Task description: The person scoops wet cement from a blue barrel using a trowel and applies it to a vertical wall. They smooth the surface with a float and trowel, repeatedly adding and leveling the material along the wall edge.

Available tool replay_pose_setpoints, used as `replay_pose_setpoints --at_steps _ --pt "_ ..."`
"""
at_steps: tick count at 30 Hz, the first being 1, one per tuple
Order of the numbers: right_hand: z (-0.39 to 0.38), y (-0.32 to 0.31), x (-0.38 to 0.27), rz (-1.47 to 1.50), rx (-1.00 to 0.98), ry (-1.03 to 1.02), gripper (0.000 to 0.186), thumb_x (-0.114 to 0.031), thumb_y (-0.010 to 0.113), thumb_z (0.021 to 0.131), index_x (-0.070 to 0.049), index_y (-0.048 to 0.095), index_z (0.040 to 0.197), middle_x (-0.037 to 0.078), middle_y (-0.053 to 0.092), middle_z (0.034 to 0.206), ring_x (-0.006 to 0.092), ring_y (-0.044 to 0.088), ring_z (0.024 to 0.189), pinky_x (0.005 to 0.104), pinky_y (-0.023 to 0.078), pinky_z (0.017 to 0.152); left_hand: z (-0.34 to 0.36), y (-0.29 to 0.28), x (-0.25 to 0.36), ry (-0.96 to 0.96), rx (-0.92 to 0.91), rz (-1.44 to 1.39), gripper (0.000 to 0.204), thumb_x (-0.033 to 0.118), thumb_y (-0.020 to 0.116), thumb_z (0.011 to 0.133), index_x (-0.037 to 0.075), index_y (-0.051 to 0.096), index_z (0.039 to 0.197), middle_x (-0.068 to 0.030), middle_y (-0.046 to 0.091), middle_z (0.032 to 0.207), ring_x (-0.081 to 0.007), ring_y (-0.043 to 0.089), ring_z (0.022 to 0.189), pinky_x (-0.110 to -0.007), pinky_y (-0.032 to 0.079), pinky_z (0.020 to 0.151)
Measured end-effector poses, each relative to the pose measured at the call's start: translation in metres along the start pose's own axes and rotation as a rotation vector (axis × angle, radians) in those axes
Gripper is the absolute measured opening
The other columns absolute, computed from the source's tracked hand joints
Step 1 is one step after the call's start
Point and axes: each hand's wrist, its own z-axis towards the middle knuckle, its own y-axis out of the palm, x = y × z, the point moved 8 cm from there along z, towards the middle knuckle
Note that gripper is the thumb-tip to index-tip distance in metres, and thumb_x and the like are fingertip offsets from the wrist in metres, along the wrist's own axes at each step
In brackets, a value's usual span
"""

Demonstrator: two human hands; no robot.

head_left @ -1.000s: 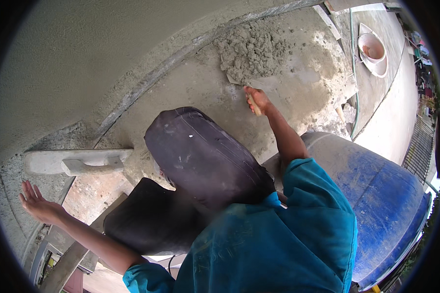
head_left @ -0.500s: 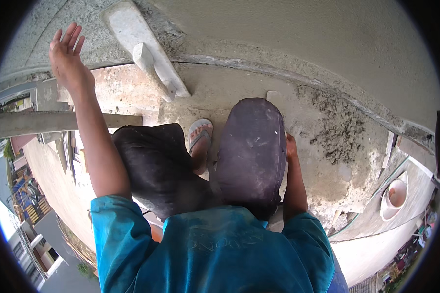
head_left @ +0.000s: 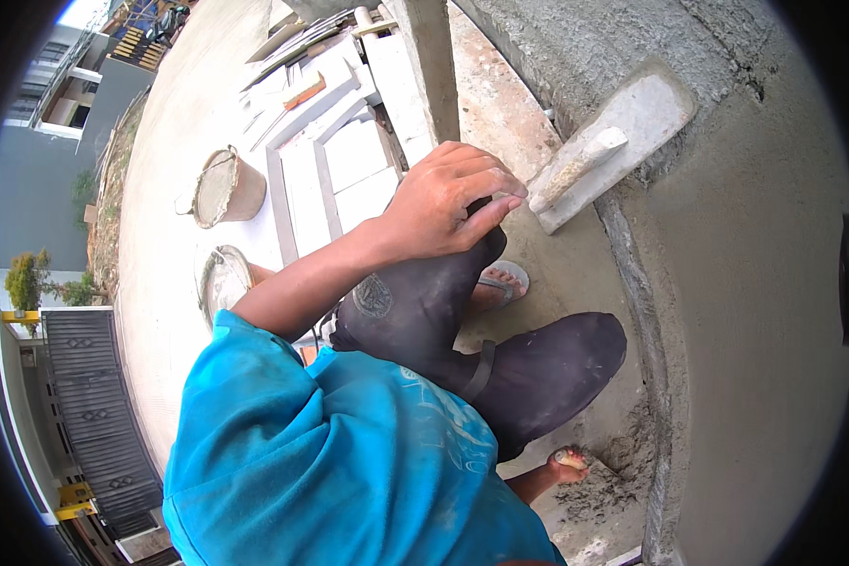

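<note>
My left hand (head_left: 457, 200) hangs over my left knee with its fingers bent and the thumb drawn in close to the fingertips; nothing shows in it. Just past those fingertips, a long pale plastering float (head_left: 646, 118) with a bar handle leans against the rough lower part of the cement wall (head_left: 755, 311). Low beside my right knee, my right hand (head_left: 564, 466) is closed round a tool with a pale yellowish handle (head_left: 572, 459). Only the handle's end shows; its working part is hidden.
Wet grey mortar (head_left: 599, 495) lies on the ground at the wall's foot, near my right hand. A grey post (head_left: 431, 71) stands beyond my left hand. To the left are a mortar-coated bucket (head_left: 241, 189), a second bucket (head_left: 224, 283) and white panels (head_left: 357, 156).
My view has swung left, bringing the buckets and panels in. My raised, spread left hand has come down over the knee near the float, its fingers now bent. The float still leans on the wall.
</note>
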Motion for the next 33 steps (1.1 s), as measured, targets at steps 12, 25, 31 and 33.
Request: replay_pose_setpoints --at_steps 12,25,31,33 --pt "0.050 0.009 0.049 -0.430 0.088 0.058 0.057 -0.058 0.043 0.099 -0.005 0.060 0.108 0.011 0.069 0.100 0.0257 0.063 0.080 0.0420 0.056 0.075 -0.065 -0.022 0.011 -0.179 -0.080 0.174 0.020 0.021 0.072 0.084 0.017 0.068 0.104 -0.0036 0.057 0.134 -0.0252 0.045 0.137 -0.050 0.029 0.118" --pt "-0.088 0.304 0.097 -1.601 0.178 0.011 0.092 -0.068 0.053 0.093 -0.008 0.024 0.156 0.018 0.040 0.154 0.0366 0.041 0.139 0.0584 0.034 0.110 -0.047 0.022 -0.113 -0.392 -0.232 0.163 0.025 0.024 0.069 0.083 0.012 0.070 0.105 -0.0050 0.062 0.122 -0.0227 0.049 0.129 -0.058 0.025 0.117" --pt "-0.110 0.381 0.162 -2.446 -0.180 0.221 0.107 -0.071 0.057 0.089 -0.001 0.015 0.158 0.028 0.035 0.153 0.0385 0.044 0.137 0.0436 0.037 0.113 -0.035 -0.001 -0.145 -0.679 -0.460 -0.077 0.028 0.023 0.067 0.084 0.011 0.069 0.109 -0.0054 0.065 0.113 -0.0242 0.053 0.122 -0.056 0.029 0.114" --pt "-0.126 0.410 0.179 -2.581 -0.230 0.259 0.106 -0.067 0.059 0.090 0.002 0.013 0.157 0.031 0.035 0.152 0.0397 0.046 0.136 0.0426 0.037 0.112 -0.042 -0.015 -0.147 -0.777 -0.477 -0.124 0.028 0.024 0.066 0.085 0.011 0.069 0.110 -0.0051 0.065 0.114 -0.0238 0.053 0.122 -0.055 0.029 0.114"
